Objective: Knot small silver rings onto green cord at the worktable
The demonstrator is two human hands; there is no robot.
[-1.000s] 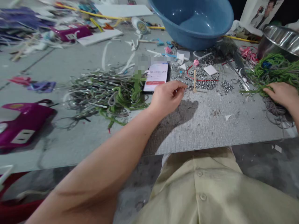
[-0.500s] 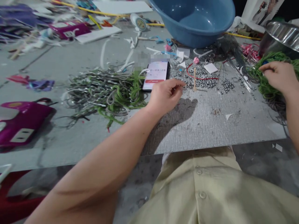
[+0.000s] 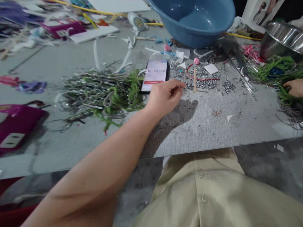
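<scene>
My left hand [image 3: 165,95] hovers at the near edge of many loose silver beads [image 3: 208,84], its fingers curled with thumb and forefinger together. Whatever may be in that pinch is too small to make out. At the right edge my right hand [image 3: 295,88], partly out of view, has its fingers curled into a pile of green cords [image 3: 285,94]. A phone [image 3: 155,75] with a timer on its screen lies just behind my left hand. To the left spreads a heap of green and grey cords [image 3: 101,94] strung with silver pieces.
A blue basin [image 3: 196,31] and a steel bowl [image 3: 284,39] stand at the back. A thin wooden stick [image 3: 195,80] and a red cord [image 3: 201,78] are among the beads. Purple devices [image 3: 19,126] sit at left. The table's front edge runs before my lap.
My right hand has moved right and down, from the top of the green cords to their near side. My left hand keeps its curled pose. The view has shifted slightly.
</scene>
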